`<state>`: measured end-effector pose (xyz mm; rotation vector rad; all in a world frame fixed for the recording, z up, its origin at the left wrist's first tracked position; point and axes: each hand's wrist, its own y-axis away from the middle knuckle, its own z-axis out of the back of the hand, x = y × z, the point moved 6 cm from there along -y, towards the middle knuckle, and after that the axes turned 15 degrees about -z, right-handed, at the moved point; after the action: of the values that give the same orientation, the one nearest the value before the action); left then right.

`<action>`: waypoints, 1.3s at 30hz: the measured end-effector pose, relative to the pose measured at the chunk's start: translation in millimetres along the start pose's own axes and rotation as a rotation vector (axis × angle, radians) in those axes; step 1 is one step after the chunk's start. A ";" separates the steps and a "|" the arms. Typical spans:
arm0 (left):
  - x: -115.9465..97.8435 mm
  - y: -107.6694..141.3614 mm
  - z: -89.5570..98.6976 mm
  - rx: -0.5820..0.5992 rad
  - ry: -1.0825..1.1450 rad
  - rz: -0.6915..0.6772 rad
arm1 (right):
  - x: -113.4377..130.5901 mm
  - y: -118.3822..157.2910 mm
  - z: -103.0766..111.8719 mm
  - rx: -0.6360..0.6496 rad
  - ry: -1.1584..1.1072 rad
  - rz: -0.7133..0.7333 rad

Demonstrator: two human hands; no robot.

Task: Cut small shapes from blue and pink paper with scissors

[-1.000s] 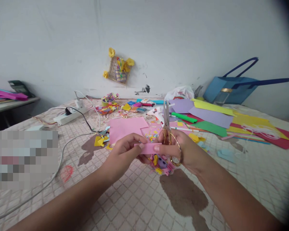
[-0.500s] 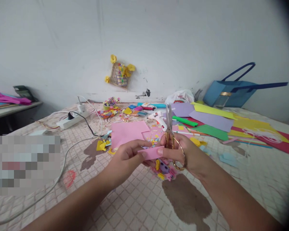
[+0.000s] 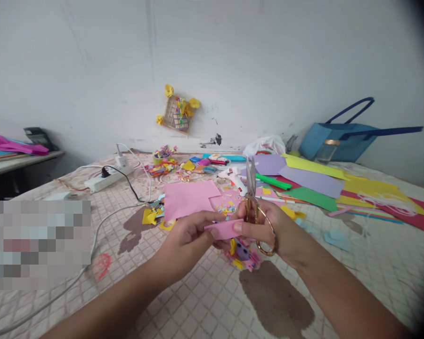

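Note:
Between my two hands is a small strip of pink paper (image 3: pixel 225 230). My left hand (image 3: pixel 189 240) pinches its left end with the thumb on top. The thumb of my right hand (image 3: pixel 268 223) presses on the strip's right end. Gold-handled scissors (image 3: pixel 250 181) hang from that same hand, blades pointing up and slightly apart, with one large handle loop around its side. Beneath the strip, a cluster of purple, pink and yellow paper pieces (image 3: pixel 243 254) lies on the table, partly hidden by my hands.
Behind my hands lie a pink paper sheet (image 3: pixel 187 197), a white glue gun (image 3: pixel 235 178) and colourful scraps. Coloured sheets (image 3: pixel 311 181) spread to the right, before a blue bag (image 3: pixel 335 139). On the left, a power strip (image 3: pixel 108 179) trails cables across the patterned tablecloth (image 3: pixel 183 301).
The view has shifted slightly, so everything sits a little lower and to the right. Both hands keep their hold on the pink strip, which looks slightly more tilted.

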<state>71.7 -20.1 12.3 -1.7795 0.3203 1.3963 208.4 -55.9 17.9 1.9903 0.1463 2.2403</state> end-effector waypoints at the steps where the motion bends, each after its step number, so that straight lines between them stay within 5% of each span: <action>1: 0.3 0.0 0.1 0.002 -0.005 0.004 | 0.6 0.5 0.2 -0.006 0.001 0.002; 6: 5.0 0.0 1.2 0.026 -0.071 0.089 | 6.0 6.1 -2.5 -0.058 0.049 0.010; 12: 10.8 0.1 -0.1 0.178 -0.321 0.145 | 1.8 8.9 -16.2 0.049 0.044 -0.062; 25: 4.0 -4.2 3.0 0.263 -0.513 0.104 | 3.8 7.4 -12.0 -0.038 0.150 0.014; 39: -10.0 -4.5 17.3 0.111 -0.453 -0.013 | 17.2 17.3 -5.3 -0.105 0.127 0.206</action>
<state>59.3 -7.5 22.6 -1.3261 0.1392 1.6871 200.4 -69.9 37.0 1.8859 -0.1679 2.4434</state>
